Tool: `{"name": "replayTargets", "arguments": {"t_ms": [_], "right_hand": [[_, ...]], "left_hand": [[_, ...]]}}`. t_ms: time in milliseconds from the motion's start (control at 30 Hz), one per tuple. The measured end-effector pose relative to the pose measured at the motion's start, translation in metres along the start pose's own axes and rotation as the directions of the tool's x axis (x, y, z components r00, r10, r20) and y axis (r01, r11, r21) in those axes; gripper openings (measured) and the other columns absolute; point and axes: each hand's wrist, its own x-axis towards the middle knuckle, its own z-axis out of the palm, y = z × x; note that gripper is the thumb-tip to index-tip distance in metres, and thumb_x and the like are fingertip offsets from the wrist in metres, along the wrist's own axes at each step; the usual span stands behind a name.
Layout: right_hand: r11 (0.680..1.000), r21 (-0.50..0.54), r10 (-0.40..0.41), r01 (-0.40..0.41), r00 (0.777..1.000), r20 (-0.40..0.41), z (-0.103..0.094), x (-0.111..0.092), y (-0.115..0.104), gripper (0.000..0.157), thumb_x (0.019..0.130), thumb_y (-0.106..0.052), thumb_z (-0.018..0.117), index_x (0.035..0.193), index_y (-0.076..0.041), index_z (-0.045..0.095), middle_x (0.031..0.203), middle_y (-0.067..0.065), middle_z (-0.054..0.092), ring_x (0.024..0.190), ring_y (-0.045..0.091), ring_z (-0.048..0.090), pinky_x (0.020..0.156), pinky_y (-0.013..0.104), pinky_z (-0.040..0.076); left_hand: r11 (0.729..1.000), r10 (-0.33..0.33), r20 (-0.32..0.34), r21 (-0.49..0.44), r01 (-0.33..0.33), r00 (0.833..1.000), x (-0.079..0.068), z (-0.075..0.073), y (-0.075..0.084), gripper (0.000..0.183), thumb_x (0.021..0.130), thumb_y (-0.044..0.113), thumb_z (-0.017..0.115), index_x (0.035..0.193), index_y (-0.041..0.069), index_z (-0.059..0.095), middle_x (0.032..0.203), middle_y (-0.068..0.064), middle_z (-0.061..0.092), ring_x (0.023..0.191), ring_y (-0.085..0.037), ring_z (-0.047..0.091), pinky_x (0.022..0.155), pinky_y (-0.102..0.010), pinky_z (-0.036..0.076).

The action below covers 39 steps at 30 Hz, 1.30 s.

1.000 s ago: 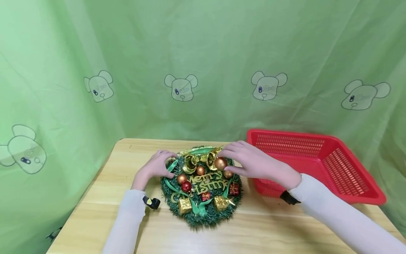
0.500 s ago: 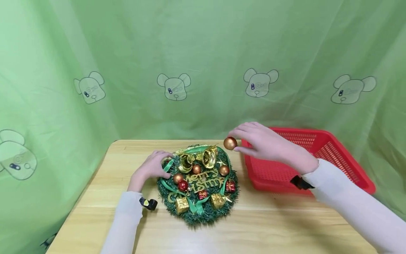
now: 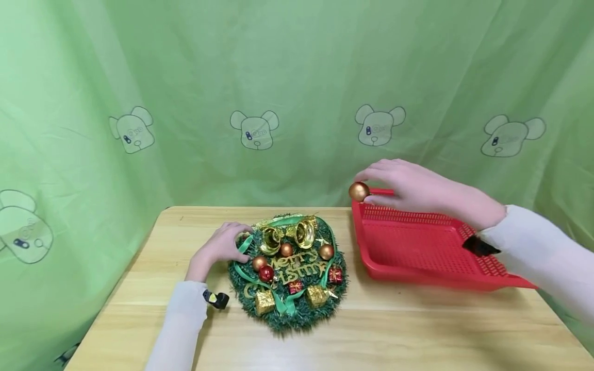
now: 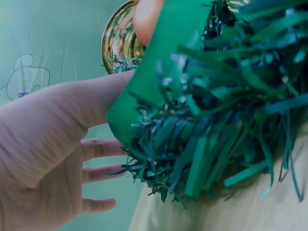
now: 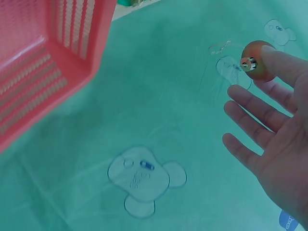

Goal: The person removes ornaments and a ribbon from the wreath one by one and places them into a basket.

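Observation:
A green tinsel Christmas wreath (image 3: 297,323) lies on the wooden table, trimmed with two gold bells (image 3: 287,234), small gift boxes, baubles, green ribbon and gold "Merry Christmas" lettering. My left hand (image 3: 220,246) grips its left edge; in the left wrist view the thumb goes behind the ribbon (image 4: 149,82) and the other fingertips disappear at the tinsel. Up by the far left corner of the red basket, my right hand (image 3: 413,186) pinches a copper-coloured bauble (image 3: 359,191) between thumb and fingers. In the right wrist view the bauble's metal cap (image 5: 248,64) shows, and the remaining fingers are spread.
The red plastic basket (image 3: 371,269), with slotted walls, stands on the right of the table (image 3: 380,335). Behind the table hangs a green curtain (image 3: 306,170) printed with bear heads. On each wrist sits a black strap.
My right hand has lifted the copper-coloured bauble away from the wreath's upper right and carried it up and right to the basket. My left hand stays on the wreath's left edge.

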Motion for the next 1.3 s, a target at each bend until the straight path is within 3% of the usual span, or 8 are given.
{"name": "replayTargets", "arguments": {"t_ms": [167, 333, 533, 767, 1167, 1300], "right_hand": [[0.999, -0.024, 0.044, -0.045, 0.999, -0.002, -0.014, -0.004, 0.013, 0.039, 0.08, -0.024, 0.073, 0.116, -0.012, 0.061, 0.111, 0.003, 0.064, 0.106, 0.022, 0.057, 0.092, 0.046, 0.047], [0.996, -0.073, 0.048, -0.05, 0.998, -0.04, -0.007, -0.012, 0.029, 0.037, 0.078, -0.021, 0.074, 0.112, -0.013, 0.062, 0.102, 0.001, 0.065, 0.096, 0.021, 0.059, 0.085, 0.045, 0.048], [0.984, -0.177, -0.052, 0.027, 0.989, -0.14, 0.024, -0.022, 0.051, 0.039, 0.072, -0.019, 0.079, 0.106, -0.008, 0.063, 0.099, 0.008, 0.065, 0.093, 0.028, 0.059, 0.081, 0.048, 0.047], [0.967, -0.245, -0.117, 0.066, 0.973, -0.2, 0.059, -0.03, 0.076, 0.04, 0.068, -0.019, 0.078, 0.102, -0.004, 0.062, 0.097, 0.012, 0.062, 0.091, 0.031, 0.057, 0.084, 0.048, 0.045], [0.964, -0.266, -0.031, -0.013, 0.986, -0.161, 0.116, -0.037, 0.108, 0.041, 0.076, -0.033, 0.073, 0.104, -0.006, 0.062, 0.098, 0.011, 0.062, 0.093, 0.03, 0.056, 0.087, 0.05, 0.044], [0.956, -0.293, -0.037, 0.0, 0.992, -0.121, 0.131, -0.04, 0.116, 0.042, 0.076, -0.033, 0.073, 0.106, -0.006, 0.062, 0.097, 0.011, 0.061, 0.093, 0.03, 0.056, 0.086, 0.049, 0.044]], "left_hand": [[1.0, -0.002, -0.002, 0.0, 0.002, 1.0, 0.0, 0.002, 0.0, 0.08, 0.061, 0.029, 0.084, 0.133, 0.019, 0.051, 0.139, -0.006, 0.047, 0.13, -0.031, 0.035, 0.108, -0.059, 0.027], [1.0, -0.003, -0.001, -0.009, 0.003, 1.0, -0.001, 0.004, 0.001, 0.08, 0.061, 0.03, 0.084, 0.133, 0.019, 0.051, 0.138, -0.006, 0.047, 0.129, -0.031, 0.036, 0.108, -0.059, 0.028], [1.0, -0.006, -0.01, -0.003, 0.006, 1.0, -0.002, 0.007, -0.002, 0.08, 0.06, 0.032, 0.084, 0.132, 0.02, 0.052, 0.139, -0.006, 0.047, 0.131, -0.031, 0.034, 0.109, -0.06, 0.026], [1.0, -0.013, -0.007, -0.009, 0.013, 1.0, 0.0, 0.008, -0.003, 0.081, 0.06, 0.033, 0.084, 0.132, 0.022, 0.051, 0.14, -0.004, 0.046, 0.132, -0.031, 0.033, 0.109, -0.059, 0.025], [1.0, -0.014, -0.01, -0.012, 0.014, 1.0, 0.0, 0.004, -0.003, 0.08, 0.06, 0.032, 0.084, 0.133, 0.02, 0.051, 0.141, -0.005, 0.046, 0.134, -0.032, 0.032, 0.11, -0.061, 0.023], [1.0, -0.008, -0.009, -0.009, 0.008, 1.0, 0.002, 0.005, -0.003, 0.081, 0.06, 0.033, 0.084, 0.133, 0.02, 0.051, 0.141, -0.005, 0.046, 0.133, -0.032, 0.033, 0.109, -0.06, 0.023]]}}
